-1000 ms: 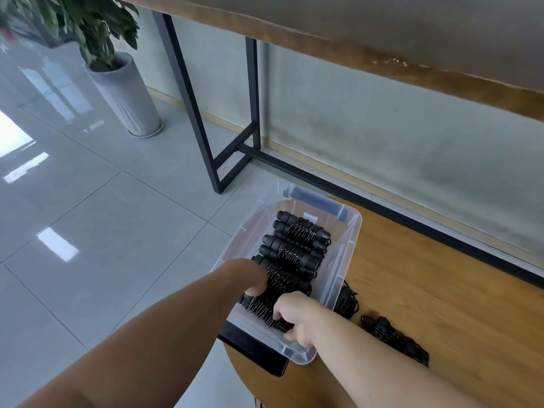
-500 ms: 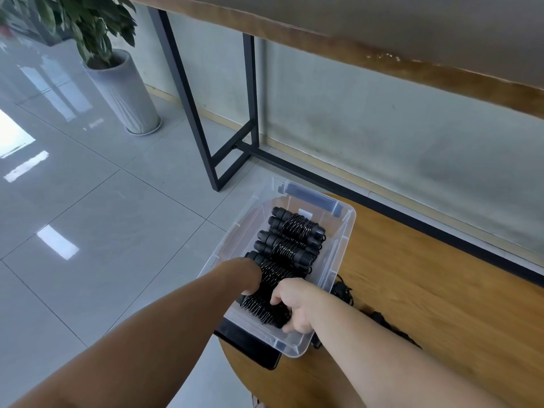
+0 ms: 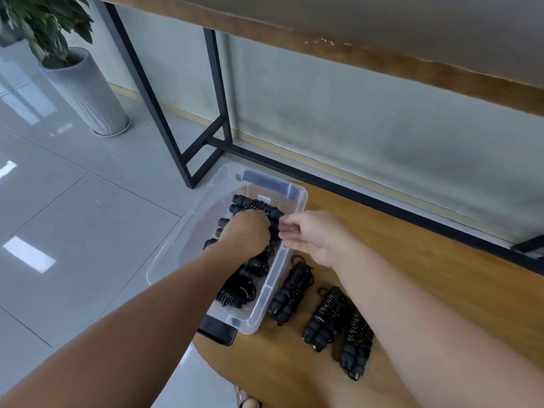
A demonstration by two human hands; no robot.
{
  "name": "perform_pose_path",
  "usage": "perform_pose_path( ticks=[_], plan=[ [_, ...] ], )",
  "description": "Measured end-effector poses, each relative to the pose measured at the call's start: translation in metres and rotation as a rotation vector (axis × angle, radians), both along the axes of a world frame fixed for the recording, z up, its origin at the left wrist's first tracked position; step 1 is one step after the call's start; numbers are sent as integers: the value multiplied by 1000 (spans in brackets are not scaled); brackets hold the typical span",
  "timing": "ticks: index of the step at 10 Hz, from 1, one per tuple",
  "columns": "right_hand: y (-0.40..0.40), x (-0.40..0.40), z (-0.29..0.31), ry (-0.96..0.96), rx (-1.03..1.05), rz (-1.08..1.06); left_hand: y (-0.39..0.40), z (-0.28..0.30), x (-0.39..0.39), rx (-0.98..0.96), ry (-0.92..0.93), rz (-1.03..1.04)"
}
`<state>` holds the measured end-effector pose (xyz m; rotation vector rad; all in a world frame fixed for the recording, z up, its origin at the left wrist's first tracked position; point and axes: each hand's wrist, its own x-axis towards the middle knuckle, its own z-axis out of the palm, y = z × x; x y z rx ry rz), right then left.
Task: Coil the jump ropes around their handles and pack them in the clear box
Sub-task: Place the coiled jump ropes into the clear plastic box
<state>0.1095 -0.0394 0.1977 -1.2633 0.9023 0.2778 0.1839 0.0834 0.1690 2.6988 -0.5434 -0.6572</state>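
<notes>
At the upper left of the frame a potted plant [image 3: 73, 81] stands on the grey tiled floor [image 3: 59, 201], and to its right the black metal legs [image 3: 212, 113] of a long table run down to the floor.

In the lower centre the clear box [image 3: 176, 251] sits at the left edge of a round wooden table [image 3: 412, 260], partly overhanging it, with a dark flat object [image 3: 217, 334] under its near corner. Inside it, coiled jump ropes [image 3: 235, 290] lie in a row from near end to far end.

The left hand [image 3: 245, 232] reaches down into the middle of the box, knuckles up, fingers curled onto the bundles there; whether it actually grips one I cannot tell.

The right hand [image 3: 309, 234] hovers just at the box's right rim, fingers loosely extended towards the far bundle, holding nothing.

Right of the box, three more coiled ropes [image 3: 326, 313] lie side by side on the wood.
</notes>
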Motion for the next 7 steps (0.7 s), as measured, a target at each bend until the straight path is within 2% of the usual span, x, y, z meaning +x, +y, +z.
perform_pose_path(
  ticks=[1,2,3,4,5,6,7],
  plan=[
    [-39,-23,3,-34,-58,-67,-37,17,-32,-234,-21,5],
    [-71,-49,-6,-12,-104,-88,-67,17,-66,-290,51,-41],
    [-88,-71,-25,41,-110,-72,-84,-1,-94,-306,175,-3],
    [-95,-87,-48,105,-130,-34,-84,-37,-112,-335,444,211],
    [-102,-100,-73,165,-160,27,-86,-72,-128,-190,552,310],
    [-110,-112,-96,224,-211,69,-83,-90,-157,-270,731,577],
    [-118,-124,-116,268,-255,96,-88,-100,-184,-363,838,750]
  ],
)
